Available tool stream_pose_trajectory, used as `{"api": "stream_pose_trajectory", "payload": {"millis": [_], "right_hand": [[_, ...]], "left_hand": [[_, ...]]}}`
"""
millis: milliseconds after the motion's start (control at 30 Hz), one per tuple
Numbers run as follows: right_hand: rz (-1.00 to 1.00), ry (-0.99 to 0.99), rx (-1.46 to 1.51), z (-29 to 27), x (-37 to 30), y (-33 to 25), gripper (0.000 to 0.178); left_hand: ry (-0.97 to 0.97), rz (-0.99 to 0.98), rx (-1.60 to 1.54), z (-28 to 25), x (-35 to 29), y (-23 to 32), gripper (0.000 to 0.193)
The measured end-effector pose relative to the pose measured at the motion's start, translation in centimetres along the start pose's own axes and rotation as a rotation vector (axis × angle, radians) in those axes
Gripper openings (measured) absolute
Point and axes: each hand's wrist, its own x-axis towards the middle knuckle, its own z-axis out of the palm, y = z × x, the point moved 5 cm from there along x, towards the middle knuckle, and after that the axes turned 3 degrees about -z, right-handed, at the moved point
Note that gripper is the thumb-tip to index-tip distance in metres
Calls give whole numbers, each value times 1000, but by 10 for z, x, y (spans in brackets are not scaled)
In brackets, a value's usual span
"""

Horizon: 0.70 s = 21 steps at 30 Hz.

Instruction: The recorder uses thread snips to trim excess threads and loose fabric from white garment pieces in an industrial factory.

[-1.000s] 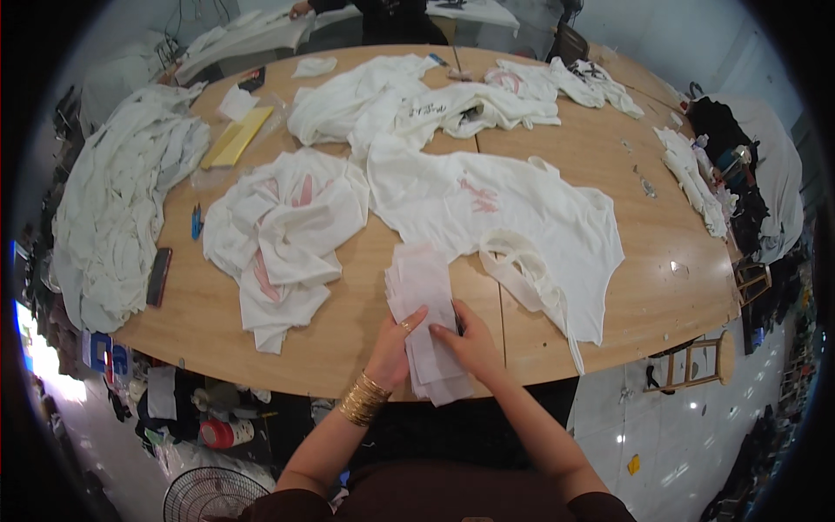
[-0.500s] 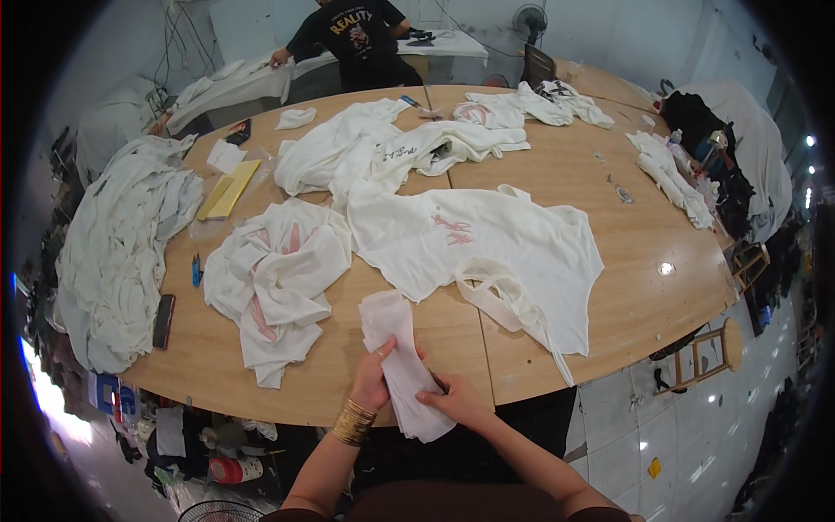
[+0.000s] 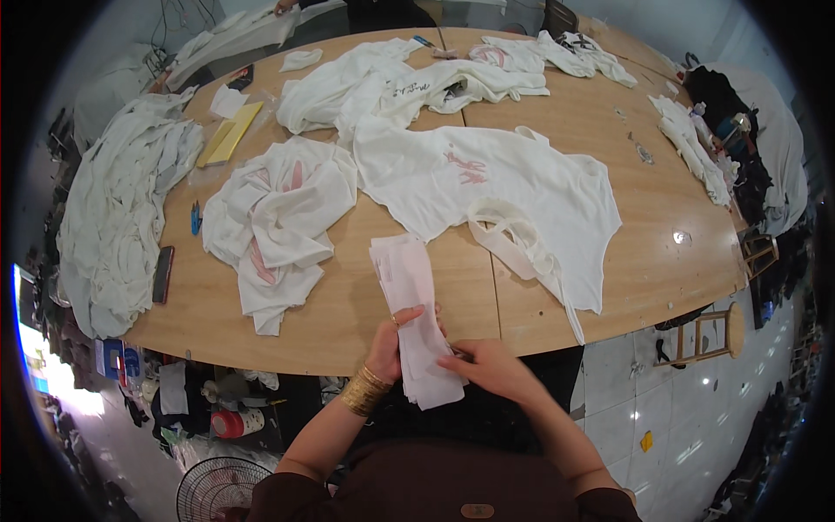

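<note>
Just past the table's near edge I hold a stack of thin, pale pink sheets [image 3: 416,291], long and narrow. Whether they are paper or cloth I cannot tell. My left hand [image 3: 384,355] wraps the stack's middle, thumb on top. At its lower right edge, my right hand [image 3: 494,367] is closed with the thumb on the sheets; its other fingers are mostly hidden. Beyond the stack a white strappy top [image 3: 539,183] with pink lettering lies spread out. A crumpled white garment [image 3: 283,204] with pink print lies to the left.
A large heap of white cloth [image 3: 122,209] covers the table's left end, beside a phone [image 3: 163,275] and blue thread snips [image 3: 196,218]. Farther back are a yellow pad [image 3: 235,135] and more white garments [image 3: 348,83]. A wooden stool [image 3: 709,337] stands at right; a fan [image 3: 222,489] is low left.
My view has tipped downward, so the table sits higher in the picture. Both hands still hold the stack; the right thumb has shifted slightly along its edge.
</note>
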Motion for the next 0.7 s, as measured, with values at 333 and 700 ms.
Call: {"api": "stream_pose_trajectory", "payload": {"millis": [333, 700], "right_hand": [[-402, 273, -254, -51, -3, -45, 58], [-436, 275, -325, -61, 4, -53, 59]], "left_hand": [[85, -223, 367, 37, -35, -47, 49], [-425, -354, 122, 58, -36, -49, 60]]}}
